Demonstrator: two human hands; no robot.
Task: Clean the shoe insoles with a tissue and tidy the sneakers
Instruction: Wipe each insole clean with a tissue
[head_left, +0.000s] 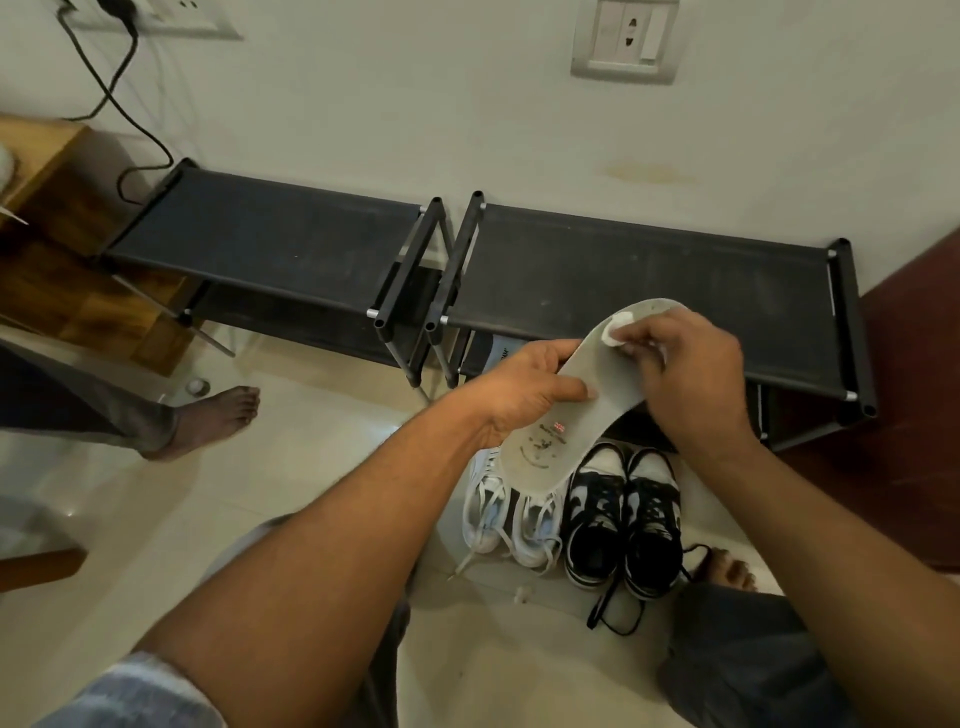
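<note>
One insole (605, 371) being wiped: left hand (524, 397) gripping it, right hand (693, 374) pinching tissue (615, 331) at toe; white sneakers (511, 517), black sneakers (623, 525) below hands awaiting tidying.

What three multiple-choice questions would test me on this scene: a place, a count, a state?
1. Where do the sneakers stand? A) on the floor before the black rack B) on the rack's top shelf C) on a chair
2. How many sneakers stand in that row? A) two B) four C) six
3. What state is the insole in? A) inside a sneaker B) flat on the rack C) held up, a tissue pressed to it

Answers: 1 A, they sit on the floor before the rack; 2 B, a white pair beside a black-and-white pair; 3 C, it is lifted above the sneakers, tissue at its far end.
</note>
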